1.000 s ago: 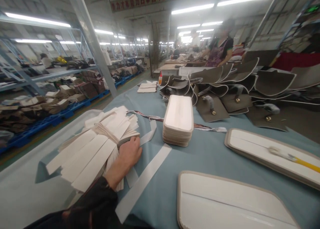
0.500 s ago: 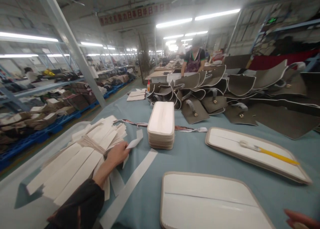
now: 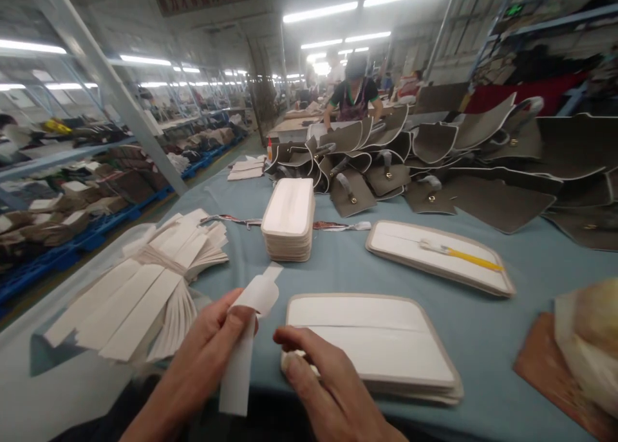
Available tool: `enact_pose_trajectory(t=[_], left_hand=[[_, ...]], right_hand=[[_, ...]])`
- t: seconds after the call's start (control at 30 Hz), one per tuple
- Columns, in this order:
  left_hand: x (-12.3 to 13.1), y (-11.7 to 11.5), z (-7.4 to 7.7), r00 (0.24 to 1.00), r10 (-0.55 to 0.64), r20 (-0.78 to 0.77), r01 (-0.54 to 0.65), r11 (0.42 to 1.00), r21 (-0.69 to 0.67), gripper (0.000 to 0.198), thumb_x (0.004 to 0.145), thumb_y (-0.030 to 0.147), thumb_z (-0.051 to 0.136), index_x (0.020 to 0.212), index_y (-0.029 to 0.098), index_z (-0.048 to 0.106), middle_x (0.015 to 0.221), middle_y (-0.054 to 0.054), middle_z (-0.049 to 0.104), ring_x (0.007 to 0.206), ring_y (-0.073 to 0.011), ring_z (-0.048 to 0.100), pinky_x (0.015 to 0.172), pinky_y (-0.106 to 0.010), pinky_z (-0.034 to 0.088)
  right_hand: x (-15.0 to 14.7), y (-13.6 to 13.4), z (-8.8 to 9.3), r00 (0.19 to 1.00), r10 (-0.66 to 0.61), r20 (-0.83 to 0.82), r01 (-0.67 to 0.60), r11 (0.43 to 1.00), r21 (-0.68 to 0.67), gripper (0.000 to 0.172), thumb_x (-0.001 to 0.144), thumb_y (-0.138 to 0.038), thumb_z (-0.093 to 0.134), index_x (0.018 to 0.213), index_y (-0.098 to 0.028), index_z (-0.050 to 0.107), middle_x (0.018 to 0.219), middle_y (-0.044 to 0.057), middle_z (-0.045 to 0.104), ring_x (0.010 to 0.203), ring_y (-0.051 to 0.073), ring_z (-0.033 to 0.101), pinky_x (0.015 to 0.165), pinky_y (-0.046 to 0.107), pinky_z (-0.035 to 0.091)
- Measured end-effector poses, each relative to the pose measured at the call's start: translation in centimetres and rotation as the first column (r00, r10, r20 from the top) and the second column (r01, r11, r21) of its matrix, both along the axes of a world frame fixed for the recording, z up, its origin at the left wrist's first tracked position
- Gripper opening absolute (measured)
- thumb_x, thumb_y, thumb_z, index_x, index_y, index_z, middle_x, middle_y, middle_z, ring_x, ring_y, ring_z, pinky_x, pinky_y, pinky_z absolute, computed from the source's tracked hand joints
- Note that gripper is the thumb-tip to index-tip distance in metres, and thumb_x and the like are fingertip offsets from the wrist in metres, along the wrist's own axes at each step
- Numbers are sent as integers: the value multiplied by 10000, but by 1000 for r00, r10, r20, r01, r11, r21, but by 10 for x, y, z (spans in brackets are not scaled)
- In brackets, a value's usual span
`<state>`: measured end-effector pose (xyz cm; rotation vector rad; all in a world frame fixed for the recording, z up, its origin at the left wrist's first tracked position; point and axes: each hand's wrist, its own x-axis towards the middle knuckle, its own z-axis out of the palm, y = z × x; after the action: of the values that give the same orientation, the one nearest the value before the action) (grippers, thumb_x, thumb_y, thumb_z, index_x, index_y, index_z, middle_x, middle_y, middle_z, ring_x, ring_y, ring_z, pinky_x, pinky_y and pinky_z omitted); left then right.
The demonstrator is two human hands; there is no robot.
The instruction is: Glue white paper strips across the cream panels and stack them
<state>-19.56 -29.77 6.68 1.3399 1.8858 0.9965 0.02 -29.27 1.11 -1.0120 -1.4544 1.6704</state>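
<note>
My left hand (image 3: 212, 339) pinches a long white strip (image 3: 236, 377), which curls over the fingers and hangs down in front. Just right of it is my right hand (image 3: 323, 377), fingers apart and slightly bent, near the left edge of a stack of large white panels (image 3: 362, 313) with beige borders. A tied bundle of off-white strips (image 3: 130, 294) lies to the left. Beyond my hands stands a stack of small white rectangular panels (image 3: 288, 217). Farther right, a yellow-handled brush (image 3: 470, 258) rests on a stack of long white panels (image 3: 400, 236).
Brown bag pieces (image 3: 429, 152) with white edges cover the far side of the blue-green table (image 3: 338, 268). A plastic-wrapped item (image 3: 591, 339) sits on a brown board at the right. A person (image 3: 355, 94) stands behind the bag pieces.
My left hand has moved back from beside the bundle, bringing the white strip closer. My right hand has come in from the right edge to beside it. The view has shifted.
</note>
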Motion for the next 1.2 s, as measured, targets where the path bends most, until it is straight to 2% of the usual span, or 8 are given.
enact_pose_trajectory(t=[0.13,0.27,0.4,0.5,0.67,0.87,1.03,1.2], left_hand=[[37,-20,-5,997,-38,-67,46,992,116,485,928,657,512,782,221,666,616,5,586,567,-168,554,513,-245,469],[59,-45,-39,964,-65,-256,118,974,195,306,1009,443,463,931,255,691,666,20,652,550,-154,594,557,-238,491],[71,-60,-80,841,-150,-519,330,904,273,222,984,215,463,1053,265,668,711,17,694,548,-152,635,545,-243,469],[83,-63,-99,803,-206,-559,402,881,252,263,954,173,466,1112,252,660,773,-22,734,625,-184,689,574,-266,493],[90,-65,-97,906,-372,-200,379,925,0,138,849,265,627,957,260,712,899,-43,769,793,-220,717,721,-292,552],[73,-61,-73,896,-176,407,203,979,-21,476,814,664,669,962,213,707,893,-53,737,834,-227,665,822,-324,564],[79,-54,-67,874,-10,486,59,995,-85,440,803,628,740,844,192,702,740,-22,693,751,-196,644,759,-291,554],[78,-53,-84,821,57,569,14,993,-119,492,838,650,699,754,166,682,644,1,617,609,-127,513,612,-240,459]], right_hand=[[5,-11,11,992,68,-102,-80,991,-111,603,933,-743,591,1385,-353,680,1426,24,650,1376,303,537,1198,444,355],[9,-18,11,972,-107,-209,70,981,-179,624,976,-734,524,1381,-277,655,1415,60,641,1377,271,524,1140,374,417],[6,-14,5,918,-200,-343,137,971,-197,614,955,-747,548,1118,-178,712,1072,106,753,957,224,680,806,302,539],[8,-8,1,876,-294,-383,193,940,-280,590,897,-751,635,992,-171,694,868,63,722,735,160,628,670,257,499],[28,-5,-4,890,-223,-398,109,951,-291,565,904,-723,650,1061,-181,670,690,-50,517,532,80,396,517,213,361],[42,-18,-15,984,67,-164,-100,975,-198,647,989,-769,434,756,-180,563,661,-25,453,589,103,372,540,236,294],[39,-24,-23,982,188,-37,-191,969,-158,648,1003,-761,394,750,-186,551,665,-19,456,574,105,349,510,240,256],[42,-20,-27,972,235,17,-227,955,-192,652,955,-786,469,902,-164,658,710,7,593,603,124,491,572,236,376]])
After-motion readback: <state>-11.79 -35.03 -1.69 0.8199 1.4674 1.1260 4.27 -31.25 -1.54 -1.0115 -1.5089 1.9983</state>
